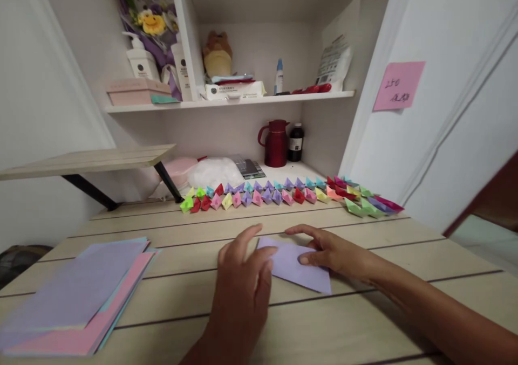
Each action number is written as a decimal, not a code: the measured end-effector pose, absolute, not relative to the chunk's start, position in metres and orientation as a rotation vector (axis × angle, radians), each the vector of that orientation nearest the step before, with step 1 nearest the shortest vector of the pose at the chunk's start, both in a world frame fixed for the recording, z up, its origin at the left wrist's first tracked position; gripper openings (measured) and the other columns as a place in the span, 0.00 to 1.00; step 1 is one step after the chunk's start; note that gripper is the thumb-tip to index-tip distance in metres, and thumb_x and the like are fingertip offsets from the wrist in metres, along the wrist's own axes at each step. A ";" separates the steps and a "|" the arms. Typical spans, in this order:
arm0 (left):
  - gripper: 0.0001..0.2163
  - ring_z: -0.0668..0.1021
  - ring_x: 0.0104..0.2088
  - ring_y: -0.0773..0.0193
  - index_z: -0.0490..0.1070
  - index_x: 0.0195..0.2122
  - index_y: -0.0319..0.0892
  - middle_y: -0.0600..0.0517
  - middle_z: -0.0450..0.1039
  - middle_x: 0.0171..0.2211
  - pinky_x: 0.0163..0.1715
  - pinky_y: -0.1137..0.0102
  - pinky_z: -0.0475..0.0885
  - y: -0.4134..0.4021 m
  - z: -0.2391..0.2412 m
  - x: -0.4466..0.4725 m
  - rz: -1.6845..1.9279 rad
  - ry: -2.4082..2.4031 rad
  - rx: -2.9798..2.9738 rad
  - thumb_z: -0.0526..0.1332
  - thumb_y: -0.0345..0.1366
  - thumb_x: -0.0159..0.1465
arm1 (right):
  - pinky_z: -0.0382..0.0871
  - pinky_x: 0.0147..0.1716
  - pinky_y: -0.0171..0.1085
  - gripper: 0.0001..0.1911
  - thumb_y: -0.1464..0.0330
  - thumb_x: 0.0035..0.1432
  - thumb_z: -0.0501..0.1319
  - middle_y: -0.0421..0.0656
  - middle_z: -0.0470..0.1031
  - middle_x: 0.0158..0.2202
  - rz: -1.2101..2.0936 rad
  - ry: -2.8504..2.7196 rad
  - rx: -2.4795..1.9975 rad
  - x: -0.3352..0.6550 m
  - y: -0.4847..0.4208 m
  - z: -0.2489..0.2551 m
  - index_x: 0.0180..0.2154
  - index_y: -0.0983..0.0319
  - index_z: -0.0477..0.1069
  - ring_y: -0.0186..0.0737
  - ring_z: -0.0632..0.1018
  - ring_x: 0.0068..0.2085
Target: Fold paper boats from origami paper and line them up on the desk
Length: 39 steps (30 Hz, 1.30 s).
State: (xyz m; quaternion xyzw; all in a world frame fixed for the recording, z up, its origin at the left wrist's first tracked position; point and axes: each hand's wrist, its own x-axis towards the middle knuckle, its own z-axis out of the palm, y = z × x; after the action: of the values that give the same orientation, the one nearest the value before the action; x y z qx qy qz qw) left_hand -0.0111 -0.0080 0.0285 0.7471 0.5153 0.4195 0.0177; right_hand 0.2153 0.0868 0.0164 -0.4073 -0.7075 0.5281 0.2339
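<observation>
- Far left on the pale, wood-look counter [162,300], with its dark grooves, lies a paper stack [76,284]: flat, matte rectangular sheets, lilac on top, pink and blue beneath, edges uneven.
- Behind it, a raised wooden shelf [89,160] stands on slanted black legs [169,181].
- Along the back runs a long double row of small folded paper boats [257,198], crisp and pointed, in purple, pink, red, yellow, green and blue.
- The left hand [243,273] has a loose, open grip, fingers spread; it hides part of the sheet's left end.
- Behind the boats, in a white cabinet, stands a rounded dark red jug [275,146].
- Right of the left hand, flat on the counter between both hands, is a folded lilac sheet [297,268], smooth and straight-edged. Its long axis slants from far left to near right, one sharp corner pointing toward the near right.
- The right hand [324,250] rests its thumb on the sheet (whether its grip pinches the paper, I cannot tell).
- Further right are larger boats [370,208], then a pink handwritten note [399,86].
</observation>
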 end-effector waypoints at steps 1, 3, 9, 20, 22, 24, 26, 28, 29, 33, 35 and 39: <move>0.13 0.61 0.62 0.52 0.72 0.48 0.50 0.50 0.62 0.61 0.58 0.52 0.56 -0.007 0.026 -0.010 1.117 1.530 2.483 0.54 0.34 0.65 | 0.57 0.22 0.30 0.28 0.63 0.50 0.67 0.34 0.67 0.25 1.447 -1.995 -1.081 0.216 0.087 0.015 0.53 0.57 0.65 0.32 0.67 0.24; 0.18 0.55 0.65 0.53 0.66 0.55 0.55 0.55 0.56 0.64 0.62 0.48 0.48 -0.003 0.019 -0.008 0.717 1.362 2.658 0.56 0.35 0.65 | 0.59 0.23 0.30 0.27 0.63 0.52 0.66 0.36 0.69 0.27 1.475 -2.050 -1.016 0.215 0.088 0.013 0.53 0.57 0.65 0.32 0.68 0.26; 0.23 0.56 0.65 0.54 0.57 0.62 0.50 0.52 0.55 0.65 0.62 0.48 0.50 0.005 0.012 -0.008 0.126 1.345 2.505 0.56 0.38 0.65 | 0.62 0.25 0.31 0.21 0.59 0.58 0.61 0.40 0.71 0.29 1.720 -1.863 -0.942 0.221 0.084 0.019 0.52 0.58 0.67 0.33 0.71 0.29; 0.24 0.57 0.65 0.56 0.57 0.62 0.51 0.55 0.55 0.65 0.64 0.52 0.48 -0.002 0.016 -0.006 0.196 1.416 2.410 0.56 0.43 0.65 | 0.66 0.50 0.42 0.34 0.77 0.55 0.58 0.48 0.54 0.61 0.887 -2.441 -0.701 0.220 0.082 0.015 0.61 0.50 0.57 0.46 0.62 0.59; 0.24 0.59 0.64 0.55 0.59 0.61 0.51 0.55 0.56 0.64 0.63 0.51 0.50 -0.003 0.014 -0.003 0.179 1.457 2.421 0.58 0.42 0.64 | 0.62 0.55 0.45 0.28 0.77 0.55 0.59 0.44 0.45 0.66 0.695 -2.474 -0.674 0.219 0.084 0.012 0.56 0.50 0.66 0.49 0.54 0.64; 0.24 0.60 0.63 0.54 0.60 0.61 0.49 0.54 0.58 0.64 0.62 0.51 0.53 -0.004 0.013 0.001 0.160 1.483 2.443 0.59 0.42 0.63 | 0.55 0.59 0.47 0.17 0.75 0.57 0.60 0.40 0.48 0.66 0.595 -2.534 -0.637 0.220 0.087 0.013 0.44 0.52 0.76 0.49 0.53 0.65; 0.24 0.62 0.62 0.52 0.61 0.60 0.48 0.52 0.58 0.63 0.61 0.50 0.55 -0.006 0.010 0.003 0.144 1.497 2.469 0.59 0.42 0.63 | 0.54 0.60 0.48 0.10 0.73 0.59 0.59 0.41 0.58 0.62 0.639 -2.587 -0.618 0.223 0.090 0.016 0.36 0.55 0.78 0.48 0.58 0.63; 0.24 0.62 0.62 0.50 0.61 0.60 0.46 0.49 0.58 0.63 0.61 0.48 0.56 -0.008 0.008 0.005 0.117 1.499 2.492 0.59 0.43 0.63 | 0.57 0.58 0.47 0.09 0.68 0.61 0.58 0.42 0.64 0.59 0.757 -2.607 -0.651 0.225 0.092 0.018 0.34 0.56 0.78 0.47 0.63 0.60; 0.24 0.61 0.62 0.49 0.61 0.60 0.45 0.48 0.57 0.63 0.60 0.47 0.56 -0.009 0.007 0.006 0.103 1.498 2.502 0.58 0.43 0.63 | 0.58 0.57 0.46 0.09 0.66 0.61 0.59 0.43 0.65 0.58 0.803 -2.604 -0.680 0.225 0.093 0.019 0.34 0.56 0.78 0.47 0.64 0.59; 0.24 0.60 0.63 0.48 0.61 0.60 0.42 0.45 0.56 0.64 0.60 0.47 0.57 -0.011 0.004 0.007 0.064 1.472 2.538 0.57 0.43 0.64 | 0.59 0.56 0.47 0.10 0.58 0.58 0.61 0.46 0.70 0.53 0.846 -2.544 -0.783 0.221 0.095 0.016 0.34 0.57 0.76 0.48 0.68 0.56; 0.25 0.60 0.63 0.47 0.61 0.60 0.39 0.42 0.56 0.63 0.60 0.49 0.59 -0.011 0.003 0.007 0.052 1.458 2.568 0.57 0.42 0.64 | 0.60 0.55 0.47 0.12 0.57 0.59 0.60 0.46 0.71 0.52 0.830 -2.499 -0.819 0.218 0.095 0.013 0.32 0.58 0.74 0.48 0.69 0.54; 0.24 0.61 0.63 0.48 0.62 0.60 0.35 0.38 0.58 0.62 0.59 0.53 0.60 -0.012 0.001 0.008 0.032 1.466 2.641 0.57 0.41 0.65 | 0.63 0.50 0.45 0.16 0.57 0.59 0.60 0.46 0.72 0.48 0.767 -2.429 -0.894 0.209 0.092 0.006 0.25 0.60 0.68 0.47 0.71 0.50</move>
State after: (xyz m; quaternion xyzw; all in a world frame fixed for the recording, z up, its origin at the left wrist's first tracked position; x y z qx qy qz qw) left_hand 0.0083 -0.0119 0.0009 0.8727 0.4844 0.0106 0.0602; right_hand 0.2090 0.0924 0.0064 -0.3232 -0.8779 0.2771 0.2193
